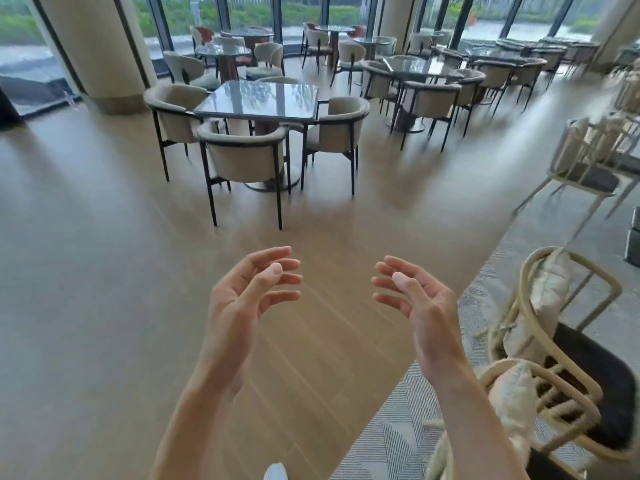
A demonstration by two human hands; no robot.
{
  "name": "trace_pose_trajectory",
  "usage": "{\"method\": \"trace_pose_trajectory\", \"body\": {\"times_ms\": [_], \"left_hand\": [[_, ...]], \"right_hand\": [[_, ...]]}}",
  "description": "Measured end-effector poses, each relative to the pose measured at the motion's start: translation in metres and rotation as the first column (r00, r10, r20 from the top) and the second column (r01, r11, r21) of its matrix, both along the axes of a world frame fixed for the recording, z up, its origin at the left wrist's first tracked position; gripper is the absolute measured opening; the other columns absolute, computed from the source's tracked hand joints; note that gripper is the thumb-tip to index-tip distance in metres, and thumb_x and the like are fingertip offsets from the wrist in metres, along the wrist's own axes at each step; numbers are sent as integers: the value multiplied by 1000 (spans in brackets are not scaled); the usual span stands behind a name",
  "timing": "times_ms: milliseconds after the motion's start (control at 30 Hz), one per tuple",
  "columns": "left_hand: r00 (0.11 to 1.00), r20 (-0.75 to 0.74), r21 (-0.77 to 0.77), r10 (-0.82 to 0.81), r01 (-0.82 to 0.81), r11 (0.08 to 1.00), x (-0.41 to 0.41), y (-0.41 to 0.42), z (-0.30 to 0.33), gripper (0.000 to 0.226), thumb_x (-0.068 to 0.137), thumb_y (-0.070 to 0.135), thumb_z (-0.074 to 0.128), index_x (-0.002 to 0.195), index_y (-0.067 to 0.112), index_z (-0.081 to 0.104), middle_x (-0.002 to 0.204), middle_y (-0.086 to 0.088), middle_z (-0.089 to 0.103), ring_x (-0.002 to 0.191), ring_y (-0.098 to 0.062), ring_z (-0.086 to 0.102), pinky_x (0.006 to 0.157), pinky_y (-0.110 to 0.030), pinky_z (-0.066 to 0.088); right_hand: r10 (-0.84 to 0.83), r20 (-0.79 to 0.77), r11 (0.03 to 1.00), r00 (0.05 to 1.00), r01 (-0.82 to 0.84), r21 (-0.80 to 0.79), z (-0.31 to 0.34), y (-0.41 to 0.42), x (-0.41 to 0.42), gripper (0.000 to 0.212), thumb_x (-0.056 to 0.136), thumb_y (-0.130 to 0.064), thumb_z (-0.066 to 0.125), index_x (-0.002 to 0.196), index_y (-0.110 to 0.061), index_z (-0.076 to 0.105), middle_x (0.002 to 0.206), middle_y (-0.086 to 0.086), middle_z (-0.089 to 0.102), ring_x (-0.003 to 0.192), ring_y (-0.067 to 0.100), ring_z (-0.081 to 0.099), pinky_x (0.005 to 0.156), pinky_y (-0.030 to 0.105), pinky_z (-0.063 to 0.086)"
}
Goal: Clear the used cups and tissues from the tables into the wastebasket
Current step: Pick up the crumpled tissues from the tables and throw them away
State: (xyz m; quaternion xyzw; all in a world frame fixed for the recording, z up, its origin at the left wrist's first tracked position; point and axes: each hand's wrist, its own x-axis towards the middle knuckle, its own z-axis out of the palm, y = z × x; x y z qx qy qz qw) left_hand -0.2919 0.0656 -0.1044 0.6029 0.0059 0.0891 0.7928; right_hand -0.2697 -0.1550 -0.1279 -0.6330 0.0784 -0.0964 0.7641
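My left hand (247, 294) and my right hand (414, 299) are raised in front of me over the wooden floor, palms facing each other, fingers loosely spread and holding nothing. A glossy dark square table (258, 98) stands straight ahead with beige armchairs around it; its top shows only reflections. No cups, tissues or wastebasket show in view.
Beige armchair (244, 157) stands nearest on my side of the square table. More tables (412, 69) and chairs fill the back near the windows. Rope-frame chairs (568, 358) crowd my right on a patterned carpet (391, 434). A pillar (93, 46) rises at left. Open floor lies between.
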Motion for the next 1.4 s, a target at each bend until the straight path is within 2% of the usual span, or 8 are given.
{"method": "trace_pose_trajectory", "body": {"times_ms": [167, 467, 733, 900, 1100, 1200, 1267, 1400], "left_hand": [[993, 33, 37, -117, 116, 993, 139, -2, 25, 29, 90, 22, 58, 111, 11, 73, 105, -13, 75, 95, -28, 71, 80, -38, 60], [942, 33, 91, -334, 330, 939, 344, -95, 31, 26, 88, 24, 59, 105, 13, 75, 104, -12, 75, 94, -26, 71, 82, -39, 57], [907, 18, 86, -420, 417, 905, 548, -216, 30, 26, 87, 24, 60, 102, 12, 77, 106, -15, 74, 95, -27, 71, 84, -43, 56], [910, 71, 67, -409, 404, 912, 672, -275, 51, 25, 89, 24, 59, 102, 14, 78, 106, -16, 74, 98, -30, 71, 85, -44, 56], [916, 26, 41, -400, 399, 916, 806, -324, 26, 26, 89, 25, 59, 102, 14, 78, 107, -17, 74, 101, -34, 70, 88, -48, 55], [913, 11, 22, -408, 407, 913, 890, -351, 12, 25, 88, 25, 59, 100, 15, 78, 107, -16, 75, 99, -32, 70, 88, -50, 55], [904, 18, 0, -427, 427, 904, 950, -373, 8, 24, 87, 24, 60, 100, 13, 77, 104, -13, 75, 97, -28, 70, 85, -46, 55], [859, 34, -10, -511, 512, 859, 1072, -426, 22, 24, 87, 24, 60, 101, 11, 75, 101, -9, 75, 95, -24, 70, 84, -43, 56]], "right_hand": [[-164, 47, 986, 985, 162, 26, 28, -10, 107, 23, 101, 0, 53, 113, -4, 72, 110, 16, 76, 104, 40, 70, 89, 50, 59], [-361, 74, 932, 930, 356, 66, 22, -80, 265, 23, 100, 1, 53, 108, -3, 74, 109, 17, 76, 102, 39, 71, 85, 43, 60], [-425, 79, 900, 902, 411, 142, 17, -193, 456, 22, 100, 1, 53, 106, -3, 73, 109, 19, 75, 101, 40, 71, 82, 39, 59], [-415, 88, 909, 906, 408, 88, 40, -260, 570, 21, 101, 0, 53, 108, -1, 73, 109, 18, 75, 101, 38, 72, 81, 38, 59], [-405, 77, 914, 911, 403, 39, 33, -314, 707, 22, 101, 1, 53, 108, -2, 73, 109, 18, 76, 100, 37, 72, 84, 41, 59], [-416, 63, 910, 907, 415, 26, 19, -339, 784, 22, 101, 1, 52, 108, -2, 73, 109, 18, 76, 99, 36, 72, 83, 40, 59], [-428, 72, 904, 901, 427, 25, 16, -356, 842, 21, 101, 1, 52, 108, -2, 72, 109, 20, 75, 97, 34, 72, 81, 38, 60], [-478, 92, 878, 874, 477, 30, 33, -393, 956, 21, 101, 0, 52, 108, -2, 72, 111, 22, 74, 97, 33, 71, 81, 36, 61]]}}
